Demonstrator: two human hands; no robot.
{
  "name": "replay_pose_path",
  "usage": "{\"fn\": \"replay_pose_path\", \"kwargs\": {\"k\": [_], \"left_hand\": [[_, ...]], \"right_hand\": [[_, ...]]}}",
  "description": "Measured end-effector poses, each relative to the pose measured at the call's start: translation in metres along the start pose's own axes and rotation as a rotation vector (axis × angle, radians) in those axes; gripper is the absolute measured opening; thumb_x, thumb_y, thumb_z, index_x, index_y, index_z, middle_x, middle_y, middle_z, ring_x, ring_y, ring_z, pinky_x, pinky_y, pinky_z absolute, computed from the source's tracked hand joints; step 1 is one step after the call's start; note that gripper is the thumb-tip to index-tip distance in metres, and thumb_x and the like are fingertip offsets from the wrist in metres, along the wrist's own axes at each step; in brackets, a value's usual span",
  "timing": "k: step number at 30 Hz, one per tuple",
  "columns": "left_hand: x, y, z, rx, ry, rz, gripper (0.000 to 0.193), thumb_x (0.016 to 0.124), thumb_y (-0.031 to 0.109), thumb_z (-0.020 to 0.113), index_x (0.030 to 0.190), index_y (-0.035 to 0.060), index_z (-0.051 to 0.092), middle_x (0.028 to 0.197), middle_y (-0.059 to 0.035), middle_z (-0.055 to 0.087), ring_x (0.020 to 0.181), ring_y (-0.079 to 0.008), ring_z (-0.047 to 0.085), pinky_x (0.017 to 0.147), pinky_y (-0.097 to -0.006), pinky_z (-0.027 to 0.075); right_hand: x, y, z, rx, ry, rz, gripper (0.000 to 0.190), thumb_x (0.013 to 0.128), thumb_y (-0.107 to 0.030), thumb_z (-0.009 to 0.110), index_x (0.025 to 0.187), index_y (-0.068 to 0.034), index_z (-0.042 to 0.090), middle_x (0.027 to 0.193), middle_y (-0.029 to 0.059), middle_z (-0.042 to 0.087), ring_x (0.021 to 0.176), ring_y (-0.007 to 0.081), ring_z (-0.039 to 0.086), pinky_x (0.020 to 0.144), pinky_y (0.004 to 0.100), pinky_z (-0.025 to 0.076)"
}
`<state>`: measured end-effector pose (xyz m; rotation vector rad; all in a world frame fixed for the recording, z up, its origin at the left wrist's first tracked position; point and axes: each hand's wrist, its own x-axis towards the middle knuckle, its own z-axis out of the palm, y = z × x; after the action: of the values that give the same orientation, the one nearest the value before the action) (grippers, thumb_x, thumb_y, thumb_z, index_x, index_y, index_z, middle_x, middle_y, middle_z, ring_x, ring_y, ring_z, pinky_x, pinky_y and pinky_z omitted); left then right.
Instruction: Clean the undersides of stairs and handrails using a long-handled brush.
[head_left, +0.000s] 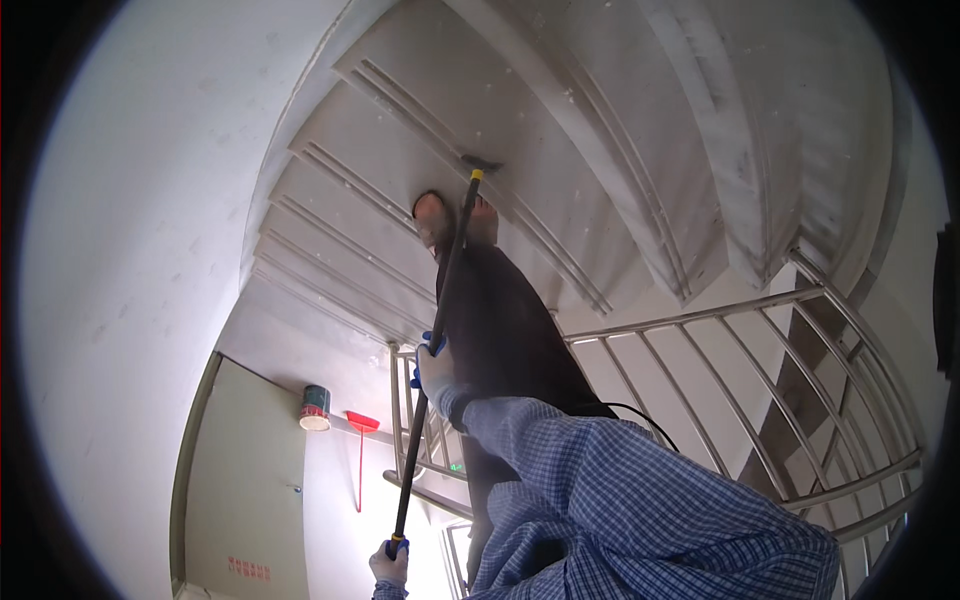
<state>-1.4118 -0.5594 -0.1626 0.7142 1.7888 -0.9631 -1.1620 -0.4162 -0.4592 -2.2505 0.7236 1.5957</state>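
Observation:
Both my hands, in white gloves with blue, grip a long dark pole (448, 289) that slants up between them. My right hand (435, 369) is closed around its middle, in front of my dark trousers. My left hand (390, 562) holds it close to the upper end, beside a yellow ring. At the lower end, past a yellow collar (476, 175), a small dark head (484, 163) meets the grey stair just ahead of my feet (433, 216). Whether that head is a brush or a scraper I cannot tell. White specks dot the treads.
Grey stairs (525, 112) with grooved edges curve around me. A white wall (135, 187) runs along the left, a metal railing (697, 360) along the right. Lower down stand a paint bucket (315, 409), a red long-handled broom (362, 422) and a door (247, 465) bearing red writing.

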Motion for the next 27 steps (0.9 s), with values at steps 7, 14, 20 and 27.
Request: {"fn": "replay_pose_path", "kwargs": {"k": [7, 14, 20, 27], "left_hand": [[0.021, 0.000, 0.013, -0.134, -0.074, -0.063, 0.019, 0.077, 0.020, 0.069, 0.077, 0.0016, 0.062, 0.054, -0.0066, 0.056, 0.047, -0.0163, 0.052, 0.051, -0.0320, 0.043], [0.019, 0.013, 0.034, -0.102, -0.105, -0.043, 0.024, 0.078, 0.026, 0.068, 0.077, 0.0028, 0.062, 0.055, -0.0058, 0.054, 0.049, -0.0165, 0.051, 0.052, -0.0320, 0.043], [0.061, 0.023, 0.036, -0.041, -0.062, 0.116, 0.018, 0.080, 0.017, 0.065, 0.077, -0.0001, 0.060, 0.054, -0.0102, 0.055, 0.048, -0.0195, 0.053, 0.050, -0.0330, 0.042], [0.110, 0.072, 0.057, -0.219, -0.145, 0.054, 0.022, 0.080, 0.022, 0.067, 0.084, 0.0009, 0.063, 0.063, -0.0120, 0.061, 0.057, -0.0208, 0.060, 0.058, -0.0355, 0.046]], "right_hand": [[0.033, 0.021, 0.003, 0.031, 0.008, -0.080, 0.028, 0.084, -0.012, 0.054, 0.110, -0.012, 0.046, 0.064, 0.0016, 0.050, 0.043, 0.0112, 0.049, 0.035, 0.0277, 0.044], [0.035, 0.017, -0.007, -0.042, 0.061, -0.054, 0.030, 0.083, -0.011, 0.056, 0.111, -0.011, 0.046, 0.072, 0.0057, 0.055, 0.048, 0.0135, 0.054, 0.039, 0.0293, 0.044], [0.065, 0.017, 0.003, -0.269, 0.241, -0.367, 0.025, 0.084, -0.011, 0.054, 0.108, -0.006, 0.049, 0.070, 0.0065, 0.055, 0.057, 0.0179, 0.058, 0.049, 0.0317, 0.047], [0.093, -0.049, 0.006, -0.078, 0.057, -0.147, 0.034, 0.087, -0.017, 0.053, 0.116, -0.002, 0.046, 0.084, 0.0164, 0.062, 0.075, 0.0296, 0.063, 0.067, 0.0373, 0.049]]}}
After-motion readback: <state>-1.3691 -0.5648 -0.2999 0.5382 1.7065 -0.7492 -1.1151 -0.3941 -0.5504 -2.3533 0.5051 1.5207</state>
